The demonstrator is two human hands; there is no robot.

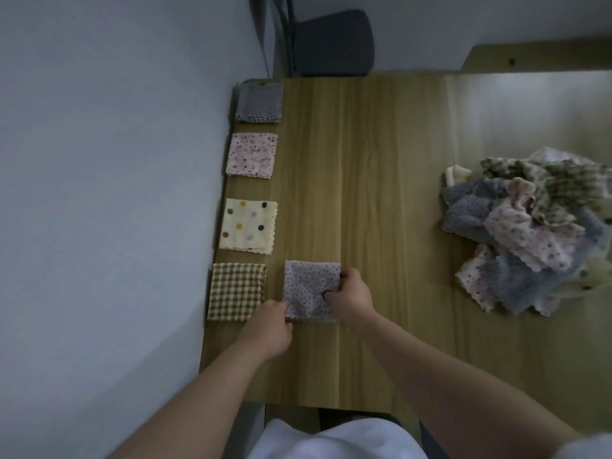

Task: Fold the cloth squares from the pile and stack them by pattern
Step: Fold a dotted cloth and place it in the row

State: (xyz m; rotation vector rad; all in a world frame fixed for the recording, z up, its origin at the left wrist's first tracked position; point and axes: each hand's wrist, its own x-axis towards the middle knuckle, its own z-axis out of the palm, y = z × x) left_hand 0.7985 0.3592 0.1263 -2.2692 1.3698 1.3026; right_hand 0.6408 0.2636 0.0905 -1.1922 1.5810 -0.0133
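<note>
A folded lilac cloth with small dots [309,288] lies on the wooden table [381,193], near the front left. My left hand [270,327] pinches its near left corner. My right hand [352,296] grips its right edge with curled fingers. Along the table's left edge sit four folded stacks: brown gingham [236,291], cream with large dots [247,225], pink floral [252,155] and grey-blue [260,102]. A loose pile of unfolded cloths [530,233] in mixed patterns lies at the right.
A grey wall [116,193] runs close along the table's left edge. A dark chair [331,44] stands behind the far edge. A wooden board [536,58] rises at the back right. My white top [331,440] shows at the near edge.
</note>
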